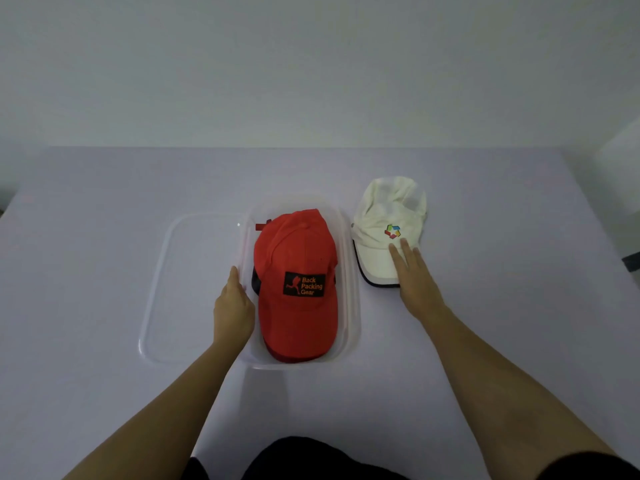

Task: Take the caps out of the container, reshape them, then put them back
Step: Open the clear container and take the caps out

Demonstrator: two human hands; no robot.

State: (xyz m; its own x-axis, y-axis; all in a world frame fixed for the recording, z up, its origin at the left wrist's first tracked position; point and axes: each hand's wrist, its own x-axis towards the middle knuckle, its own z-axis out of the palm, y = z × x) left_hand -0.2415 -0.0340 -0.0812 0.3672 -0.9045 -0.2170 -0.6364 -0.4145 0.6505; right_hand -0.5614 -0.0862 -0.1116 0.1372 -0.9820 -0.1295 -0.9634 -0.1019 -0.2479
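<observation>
A red cap (298, 258) with a black "Back Packing Gear" patch lies in the clear plastic container (349, 292), brim toward me. A dark cap (255, 280) peeks out from under its left side. My left hand (233, 306) rests against the container's left wall, fingers together. To the right of the container, a cream cap (384, 216) with a multicoloured logo lies on the table. My right hand (414, 275) lies flat on its brim with fingers spread, gripping nothing.
The container's clear lid (187, 289) lies flat on the table just left of the container. The table (502, 306) is covered in a pale lilac cloth and a white wall stands behind it. A dark object (631, 263) sits at the far right edge.
</observation>
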